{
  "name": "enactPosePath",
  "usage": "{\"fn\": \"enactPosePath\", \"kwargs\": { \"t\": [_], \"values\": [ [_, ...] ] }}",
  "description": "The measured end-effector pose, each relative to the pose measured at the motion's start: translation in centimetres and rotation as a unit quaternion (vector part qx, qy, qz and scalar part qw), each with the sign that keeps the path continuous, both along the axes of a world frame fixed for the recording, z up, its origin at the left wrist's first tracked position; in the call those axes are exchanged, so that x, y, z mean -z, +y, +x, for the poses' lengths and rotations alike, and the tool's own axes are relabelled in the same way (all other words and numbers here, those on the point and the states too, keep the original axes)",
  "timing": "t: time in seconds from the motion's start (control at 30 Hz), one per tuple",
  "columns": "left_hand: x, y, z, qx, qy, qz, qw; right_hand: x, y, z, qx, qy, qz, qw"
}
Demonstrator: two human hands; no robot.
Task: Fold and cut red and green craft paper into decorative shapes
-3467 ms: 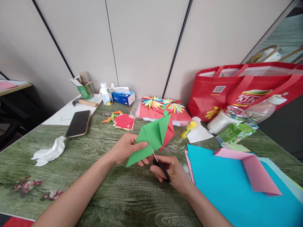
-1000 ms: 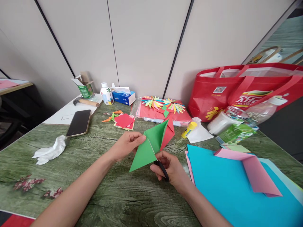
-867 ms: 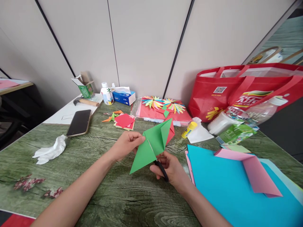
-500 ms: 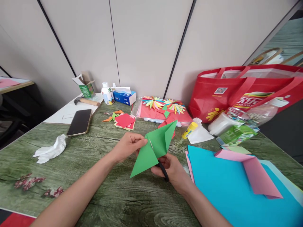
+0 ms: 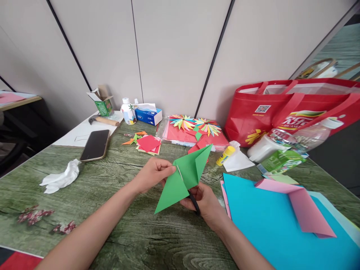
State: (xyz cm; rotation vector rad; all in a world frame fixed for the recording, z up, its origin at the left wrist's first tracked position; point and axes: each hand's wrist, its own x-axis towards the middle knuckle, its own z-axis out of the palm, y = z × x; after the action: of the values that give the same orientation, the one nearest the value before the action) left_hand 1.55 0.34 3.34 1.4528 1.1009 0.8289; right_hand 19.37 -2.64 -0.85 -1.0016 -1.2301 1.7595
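Note:
My left hand [image 5: 152,174] pinches the upper left corner of a folded green paper [image 5: 184,176] held above the table. My right hand [image 5: 206,204] is closed round the black handles of a pair of scissors [image 5: 194,200]. The thin blades run up across the green sheet, deep into it. The lower left part of the sheet hangs down as a pointed flap. A red paper piece [image 5: 201,144] lies on the table behind the green sheet.
A blue sheet [image 5: 267,221] with a folded pink sheet [image 5: 303,204] lies at right. A glue stick [image 5: 224,155], red bag [image 5: 289,108], bottles, paper stars [image 5: 194,125], red squares [image 5: 147,144], phone [image 5: 95,145], crumpled tissue [image 5: 60,178] and tissue box [image 5: 147,114] surround the green wood-grain table [image 5: 140,232].
The scissor blades have gone further up into the green paper. My left hand's grip shifted from the sheet's lower edge to its upper corner, and the lower flap has dropped and swung down.

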Motion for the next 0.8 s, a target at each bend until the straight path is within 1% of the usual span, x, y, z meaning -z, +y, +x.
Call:
{"fn": "enactPosePath", "kwargs": {
  "t": [0.23,0.47,0.8],
  "values": [
    [-0.07,0.0,-0.06,0.001,0.012,-0.003,1.0,0.18,-0.04,0.05,0.004,-0.018,0.005,1.0],
    [-0.13,-0.06,0.02,0.0,-0.007,-0.012,1.0,-0.18,-0.06,-0.09,0.005,0.0,-0.019,1.0],
    [-0.2,-0.16,0.1,-0.003,-0.026,-0.042,0.999,-0.14,-0.06,-0.04,0.01,-0.013,-0.015,1.0]
  ]
}}
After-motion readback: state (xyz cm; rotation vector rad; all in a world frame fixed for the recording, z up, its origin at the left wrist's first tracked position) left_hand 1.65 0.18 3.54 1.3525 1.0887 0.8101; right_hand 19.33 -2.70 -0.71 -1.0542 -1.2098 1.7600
